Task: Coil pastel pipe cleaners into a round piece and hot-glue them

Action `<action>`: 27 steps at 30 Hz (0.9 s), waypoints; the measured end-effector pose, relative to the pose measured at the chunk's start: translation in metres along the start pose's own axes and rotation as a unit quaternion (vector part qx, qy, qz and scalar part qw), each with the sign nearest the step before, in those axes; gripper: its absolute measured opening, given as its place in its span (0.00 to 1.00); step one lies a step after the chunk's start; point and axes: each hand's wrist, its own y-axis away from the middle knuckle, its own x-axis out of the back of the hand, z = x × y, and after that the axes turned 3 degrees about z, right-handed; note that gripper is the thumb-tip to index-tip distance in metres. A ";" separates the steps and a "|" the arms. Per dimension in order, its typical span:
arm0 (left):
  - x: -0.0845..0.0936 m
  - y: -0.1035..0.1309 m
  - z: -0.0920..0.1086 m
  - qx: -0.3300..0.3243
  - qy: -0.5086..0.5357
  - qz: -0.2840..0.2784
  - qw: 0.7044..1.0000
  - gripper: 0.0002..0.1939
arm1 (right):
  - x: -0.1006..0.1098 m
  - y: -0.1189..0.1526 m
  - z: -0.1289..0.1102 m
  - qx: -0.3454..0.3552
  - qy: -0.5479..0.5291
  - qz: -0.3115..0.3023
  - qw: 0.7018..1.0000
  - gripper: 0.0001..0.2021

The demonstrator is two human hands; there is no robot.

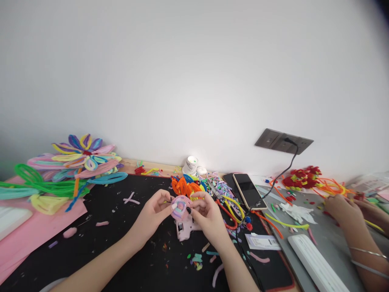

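Between my two hands is a small round fuzzy pipe-cleaner piece (180,206), with rings of pink, lilac and pale blue. My left hand (155,213) pinches its left side, the thumb lying on its front. At the right edge, my right hand (208,217) grips it with thumb and fingers; one nail is dark. A pale pink plastic tool (184,230) lies on the black mat (130,231) just below the piece, partly hidden by it and my right hand. Behind my hands sit orange pipe-cleaner loops (185,186).
Bundled pastel pipe cleaners (88,156) lie at the left on pink sheets (42,231). Colourful scraps (223,186) cover the middle back, near a paper cup (191,164) and a phone (249,191). A black cable (284,168) crosses the right side. Another person's hands (345,211) work at far right.
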 end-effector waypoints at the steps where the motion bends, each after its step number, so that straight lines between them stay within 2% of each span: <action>1: 0.000 -0.001 -0.001 -0.008 -0.001 -0.007 1.000 0.15 | 0.000 0.000 0.001 0.004 0.006 0.004 1.000 0.15; 4: 0.000 -0.001 -0.006 -0.032 -0.004 -0.032 0.999 0.14 | 0.002 -0.001 0.001 0.023 0.021 0.003 1.000 0.13; 9: 0.000 0.000 -0.011 -0.036 0.000 -0.072 0.997 0.19 | 0.001 0.001 -0.001 0.048 0.056 0.002 0.997 0.13; 13: 0.001 0.000 -0.010 -0.024 -0.042 -0.077 0.996 0.14 | 0.001 0.003 -0.004 0.063 0.111 -0.016 0.992 0.13; 19: 0.003 -0.001 0.000 -0.040 -0.091 0.000 0.995 0.14 | 0.021 -0.001 -0.012 0.069 0.266 -0.003 0.962 0.18; 23: 0.005 -0.003 0.002 -0.051 -0.102 0.061 0.992 0.15 | 0.035 0.000 -0.006 0.075 0.346 -0.089 0.931 0.29; 27: 0.007 -0.004 -0.003 -0.059 -0.099 0.069 0.991 0.15 | 0.033 0.004 0.001 0.061 0.399 -0.142 0.904 0.24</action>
